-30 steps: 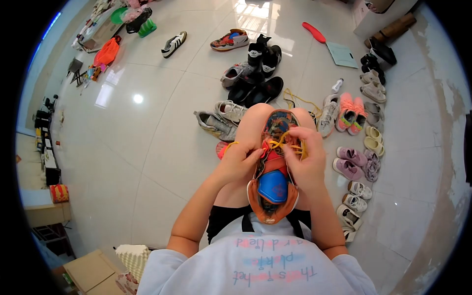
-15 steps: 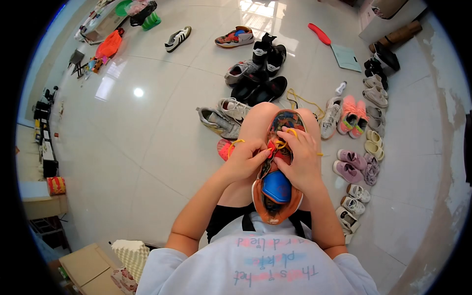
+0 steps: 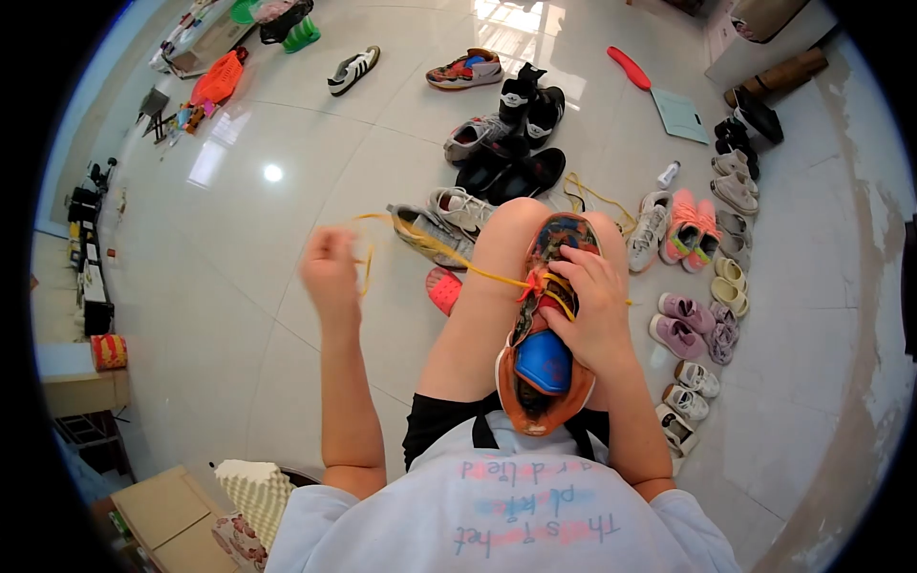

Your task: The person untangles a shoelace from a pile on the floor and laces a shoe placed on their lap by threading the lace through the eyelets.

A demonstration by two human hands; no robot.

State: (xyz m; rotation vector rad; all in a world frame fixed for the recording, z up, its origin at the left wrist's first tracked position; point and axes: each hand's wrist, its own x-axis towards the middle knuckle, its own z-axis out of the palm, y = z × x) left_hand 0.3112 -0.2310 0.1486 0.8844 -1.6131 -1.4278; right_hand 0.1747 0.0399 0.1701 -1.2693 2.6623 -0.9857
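Note:
An orange shoe (image 3: 521, 416) with a blue insole patch (image 3: 543, 362) and a dark patterned toe lies on my lap between my knees, its toe pointing away from me. From its eyelets a yellow lace (image 3: 458, 259) stretches left to my left hand (image 3: 330, 265), which is raised off the shoe and closed on the lace, slightly blurred. My right hand (image 3: 587, 310) rests on the shoe's right side, its fingers spread over the lacing and holding the shoe. More yellow lace shows beneath those fingers.
Black shoes (image 3: 511, 172), grey sneakers (image 3: 425, 234) and a red slipper (image 3: 443, 289) are on the floor ahead. At right stand rows of shoes, including pink sneakers (image 3: 690, 229). A matching orange shoe (image 3: 464, 70), a red shoehorn-like object (image 3: 628, 68) and a pale board (image 3: 679, 115) lie farther off.
My left hand has moved away from the shoe to the left, drawing the yellow lace out into a long line. My right hand has stayed on the shoe.

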